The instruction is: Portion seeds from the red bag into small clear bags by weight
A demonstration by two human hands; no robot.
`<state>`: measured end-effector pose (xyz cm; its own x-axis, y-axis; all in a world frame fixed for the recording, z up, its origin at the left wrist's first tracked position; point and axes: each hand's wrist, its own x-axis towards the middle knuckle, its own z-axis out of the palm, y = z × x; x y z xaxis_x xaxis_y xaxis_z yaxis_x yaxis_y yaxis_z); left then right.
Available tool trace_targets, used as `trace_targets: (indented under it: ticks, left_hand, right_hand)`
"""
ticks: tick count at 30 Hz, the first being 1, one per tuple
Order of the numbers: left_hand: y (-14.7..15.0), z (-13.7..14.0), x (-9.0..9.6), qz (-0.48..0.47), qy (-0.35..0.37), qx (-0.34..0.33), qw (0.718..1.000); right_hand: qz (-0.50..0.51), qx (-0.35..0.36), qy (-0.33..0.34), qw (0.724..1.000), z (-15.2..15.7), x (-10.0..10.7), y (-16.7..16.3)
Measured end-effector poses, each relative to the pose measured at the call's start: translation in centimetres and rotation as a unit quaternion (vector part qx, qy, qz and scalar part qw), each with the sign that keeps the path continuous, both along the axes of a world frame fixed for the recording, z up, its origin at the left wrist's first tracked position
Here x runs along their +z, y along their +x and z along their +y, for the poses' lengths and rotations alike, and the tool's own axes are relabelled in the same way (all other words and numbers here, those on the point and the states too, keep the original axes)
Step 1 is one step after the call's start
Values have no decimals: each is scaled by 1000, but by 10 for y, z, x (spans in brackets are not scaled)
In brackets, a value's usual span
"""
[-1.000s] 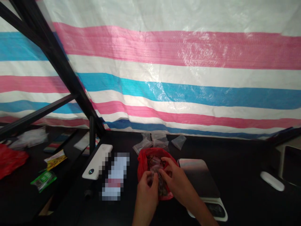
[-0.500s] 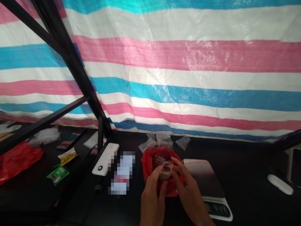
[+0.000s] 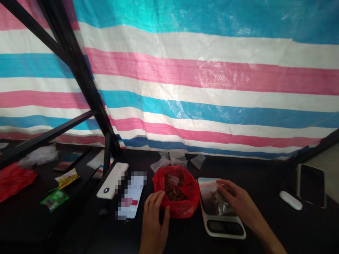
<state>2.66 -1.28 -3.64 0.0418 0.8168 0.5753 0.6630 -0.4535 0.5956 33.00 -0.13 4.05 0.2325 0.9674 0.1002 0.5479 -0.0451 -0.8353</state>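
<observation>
My right hand [image 3: 235,197] pinches the top of a small clear plastic bag [image 3: 221,204] with brown bits inside. That bag lies on the plate of a white digital scale [image 3: 209,220]; its display looks dark. My left hand [image 3: 155,217] is open at the near left side of a red plastic bag [image 3: 185,210], fingertips touching or very close to its rim. Inside the red bag are loose brown grain-like pieces [image 3: 174,194] and a small clear plastic scoop or cup [image 3: 174,181], whose exact kind I cannot make out.
Several clear plastic bags [image 3: 178,157] lie behind the red bag. A white power bank [image 3: 113,180] and a partly blurred phone [image 3: 136,192] are to the left. At right lie a white case [image 3: 290,200] and a dark-screened phone [image 3: 312,185]. A black frame post [image 3: 87,88] stands at left.
Both hands were together over the red bag around the small clear bag. My right hand has carried it rightward onto the scale, while my left hand has let go and moved left.
</observation>
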Motion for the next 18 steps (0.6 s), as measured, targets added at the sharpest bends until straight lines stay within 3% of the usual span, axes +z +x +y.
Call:
trace_targets:
  ticks: [4,9,13,15,18]
  left_hand:
    - [0,-1,3,29,21,0,999]
    - [0,-1,9,50,24,11,998]
    - [1,1,4,105,17,-7,994]
    - [3,2,0,128,19,-5,992]
    - [5,2,-5,129,17,24,991]
  right_hand:
    - [-111,10,30,993,16,-14,13]
    - [-166,-58,96,980,6,-13,17]
    - [-172,-176,165,955,-49,-25,19]
    - [-159,-273,184,931,-86,-45,13]
    - [-175,-341,207,900,-136,-82,-6]
